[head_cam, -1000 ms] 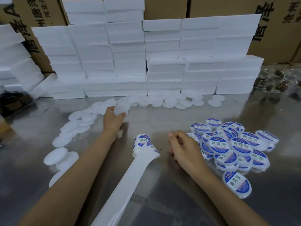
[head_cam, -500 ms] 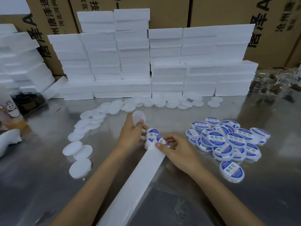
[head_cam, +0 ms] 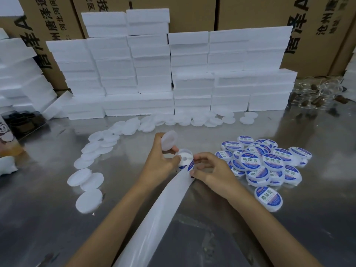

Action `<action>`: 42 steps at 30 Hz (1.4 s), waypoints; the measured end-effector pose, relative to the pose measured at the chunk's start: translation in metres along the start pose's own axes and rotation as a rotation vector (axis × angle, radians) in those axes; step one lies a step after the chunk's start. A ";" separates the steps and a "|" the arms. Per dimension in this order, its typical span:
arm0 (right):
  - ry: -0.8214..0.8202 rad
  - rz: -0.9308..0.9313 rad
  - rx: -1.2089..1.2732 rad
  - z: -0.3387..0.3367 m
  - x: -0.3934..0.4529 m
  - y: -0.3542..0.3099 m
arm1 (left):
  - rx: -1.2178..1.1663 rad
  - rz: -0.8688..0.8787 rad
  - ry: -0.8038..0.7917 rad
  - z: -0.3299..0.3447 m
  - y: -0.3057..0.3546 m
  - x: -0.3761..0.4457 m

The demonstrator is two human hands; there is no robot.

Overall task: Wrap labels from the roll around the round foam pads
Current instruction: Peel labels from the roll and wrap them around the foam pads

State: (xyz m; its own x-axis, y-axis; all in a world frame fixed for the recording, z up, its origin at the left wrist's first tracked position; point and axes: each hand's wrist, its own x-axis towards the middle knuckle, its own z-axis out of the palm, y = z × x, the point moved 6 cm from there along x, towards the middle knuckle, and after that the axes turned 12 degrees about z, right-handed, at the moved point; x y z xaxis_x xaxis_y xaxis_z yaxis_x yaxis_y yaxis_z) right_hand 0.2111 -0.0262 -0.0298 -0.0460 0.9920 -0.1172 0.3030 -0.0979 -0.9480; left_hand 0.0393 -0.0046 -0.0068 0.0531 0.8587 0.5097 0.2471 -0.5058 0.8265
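Note:
My left hand (head_cam: 160, 164) holds a plain white round foam pad (head_cam: 169, 140) upright between its fingers, and its thumb steadies the label roll (head_cam: 185, 158) standing on the steel table. My right hand (head_cam: 211, 170) pinches a blue-and-white label (head_cam: 190, 165) at the roll's right edge. A long white strip of backing paper (head_cam: 154, 220) runs from the roll toward me between my arms.
A heap of labelled pads (head_cam: 262, 162) lies to the right, one more (head_cam: 269, 198) nearer me. Bare white pads (head_cam: 90, 155) curve along the left and back. Stacked foam blocks (head_cam: 173, 74) and cardboard boxes (head_cam: 316, 31) wall the far side of the steel table (head_cam: 250, 237).
My left hand carried a bare pad from the back row to the roll. My right hand moved onto the roll and took hold of a label. The roll now stands on end.

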 end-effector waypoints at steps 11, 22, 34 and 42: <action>0.110 0.002 -0.040 0.000 0.000 0.002 | -0.009 -0.021 -0.020 0.006 -0.006 -0.004; -0.020 0.058 -0.290 -0.020 -0.007 0.000 | 0.039 -0.027 0.000 0.007 -0.011 -0.003; -0.185 0.048 0.196 -0.049 -0.029 -0.031 | -0.057 -0.104 0.089 0.006 0.025 -0.007; 0.014 -0.131 0.352 -0.035 -0.035 -0.048 | -0.640 -0.294 -0.035 0.050 0.052 -0.026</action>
State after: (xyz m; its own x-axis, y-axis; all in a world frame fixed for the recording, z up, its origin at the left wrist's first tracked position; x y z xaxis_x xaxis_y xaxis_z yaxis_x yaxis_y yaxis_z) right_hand 0.2313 -0.0537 0.0301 -0.0489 0.9987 0.0140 -0.0510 0.0115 -0.9986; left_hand 0.0995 -0.0489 0.0109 0.1050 0.9638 0.2449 -0.3615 -0.1925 0.9123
